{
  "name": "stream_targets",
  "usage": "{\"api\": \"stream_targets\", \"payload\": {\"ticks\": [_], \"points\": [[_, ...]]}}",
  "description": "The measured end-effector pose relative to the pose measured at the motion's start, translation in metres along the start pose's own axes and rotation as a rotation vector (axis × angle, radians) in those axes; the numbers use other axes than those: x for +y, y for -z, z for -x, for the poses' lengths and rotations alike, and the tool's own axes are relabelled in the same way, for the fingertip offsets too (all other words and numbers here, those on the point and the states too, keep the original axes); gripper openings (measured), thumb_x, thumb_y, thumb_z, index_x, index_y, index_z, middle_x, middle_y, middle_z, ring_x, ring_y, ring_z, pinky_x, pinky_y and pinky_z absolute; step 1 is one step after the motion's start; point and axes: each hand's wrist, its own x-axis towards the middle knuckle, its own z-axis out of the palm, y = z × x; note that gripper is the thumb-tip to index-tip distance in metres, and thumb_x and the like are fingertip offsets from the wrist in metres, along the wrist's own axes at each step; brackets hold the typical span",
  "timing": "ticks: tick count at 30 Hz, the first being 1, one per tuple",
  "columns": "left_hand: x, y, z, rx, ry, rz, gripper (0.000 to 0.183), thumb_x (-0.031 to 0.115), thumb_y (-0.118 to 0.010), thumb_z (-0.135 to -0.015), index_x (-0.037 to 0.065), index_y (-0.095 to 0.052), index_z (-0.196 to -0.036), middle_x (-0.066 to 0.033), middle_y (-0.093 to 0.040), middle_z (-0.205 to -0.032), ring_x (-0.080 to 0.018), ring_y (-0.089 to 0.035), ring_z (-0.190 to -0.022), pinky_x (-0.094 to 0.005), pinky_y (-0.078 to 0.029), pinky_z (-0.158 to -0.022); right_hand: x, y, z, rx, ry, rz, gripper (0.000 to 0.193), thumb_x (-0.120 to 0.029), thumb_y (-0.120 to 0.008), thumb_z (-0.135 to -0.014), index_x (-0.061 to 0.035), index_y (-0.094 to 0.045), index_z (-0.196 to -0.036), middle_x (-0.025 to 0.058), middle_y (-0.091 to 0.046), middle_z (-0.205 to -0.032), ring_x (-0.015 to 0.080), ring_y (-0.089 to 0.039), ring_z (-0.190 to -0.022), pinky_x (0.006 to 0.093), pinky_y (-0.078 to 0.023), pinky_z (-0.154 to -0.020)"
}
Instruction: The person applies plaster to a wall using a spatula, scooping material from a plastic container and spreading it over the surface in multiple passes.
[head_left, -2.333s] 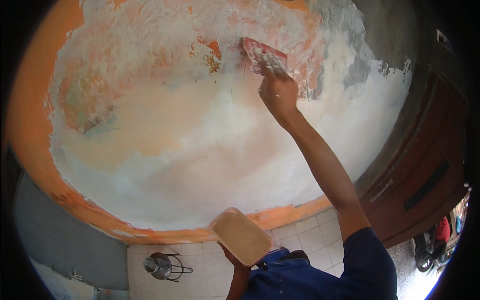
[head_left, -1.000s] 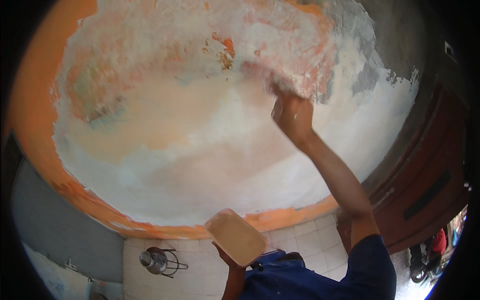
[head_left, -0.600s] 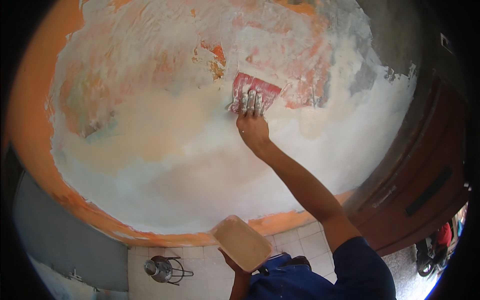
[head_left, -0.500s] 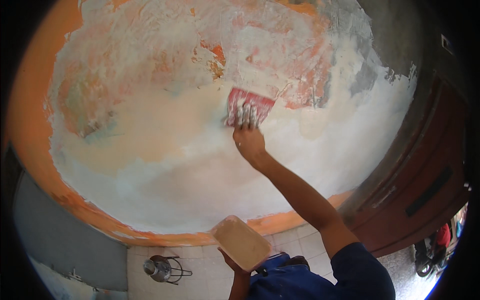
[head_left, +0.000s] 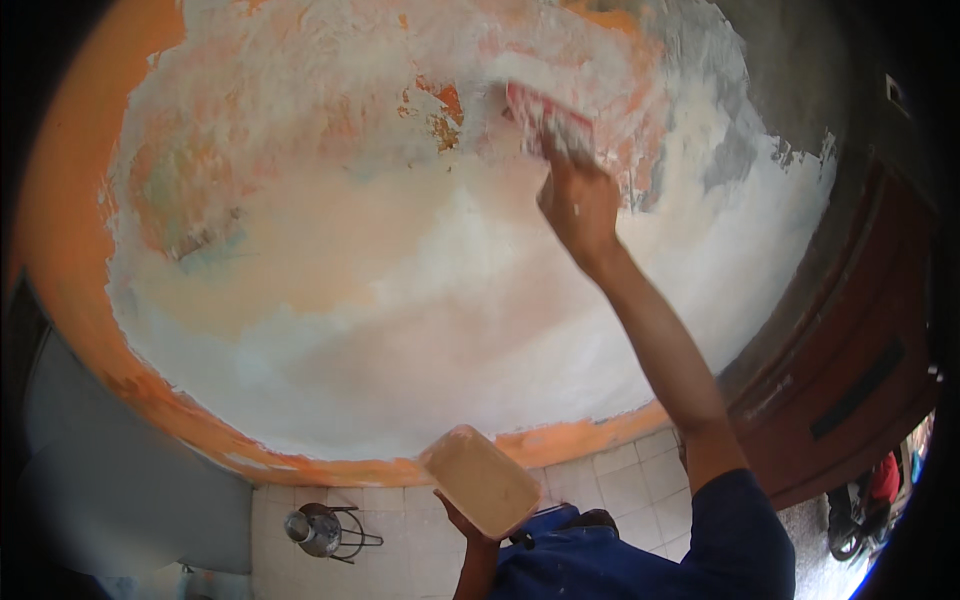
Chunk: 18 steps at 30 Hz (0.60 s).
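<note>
My right hand (head_left: 582, 200) is raised high against the wall, fingers closed around a red putty spreader (head_left: 548, 112) smeared with white putty. Its wide edge lies on or very near the wall (head_left: 400, 330), on the patchy white and orange area right of a bare dark-orange spot (head_left: 440, 105). Down by my body, my left hand (head_left: 462, 520) holds a tan rectangular tray (head_left: 483, 484) with rounded corners, gripping it from its lower left side. Some of the left fingers are hidden behind the tray.
A small round stool (head_left: 352, 532) with a metal pot-like vessel (head_left: 312, 532) on it stands on the tiled floor (head_left: 400, 505) at lower left. Along the right is a dark red door (head_left: 840, 340). A grey panel (head_left: 130, 460) stands at left.
My right hand has moved up and to the right along the wall with the spreader, which now looks tilted and blurred. My left hand and the tray have hardly moved.
</note>
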Motion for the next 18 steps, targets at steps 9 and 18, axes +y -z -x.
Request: {"api": "stream_targets", "payload": {"ticks": [9, 18], "points": [[-0.008, 0.027, -0.006, 0.043, 0.042, 0.224, 0.074, 0.065, -0.023, -0.093, 0.011, -0.025, -0.143, -0.0125, -0.046, -0.132, -0.0288, -0.052, -0.116, -0.0471, -0.047, -0.095, -0.048, -0.033, 0.087, -0.191, 0.194, -0.024, 0.044, 0.001, -0.056, -0.069, 0.002, -0.06, -0.113, 0.0185, -0.066, -0.085, 0.0313, -0.065, -0.08, 0.0384, -0.055, -0.065], [0.015, -0.033, 0.0, -0.113, 0.006, 0.108, 0.057, 0.048, -0.034, -0.097, 0.008, -0.03, -0.138, -0.0114, -0.049, -0.129, -0.0258, -0.054, -0.114, -0.0423, -0.05, -0.092, -0.025, -0.002, 0.022, -0.174, -0.141, -0.07, 0.053, 0.001, -0.056, -0.069, 0.0011, -0.055, -0.122, 0.0264, -0.06, -0.113, 0.0335, -0.063, -0.1, 0.0385, -0.055, -0.075]]}}
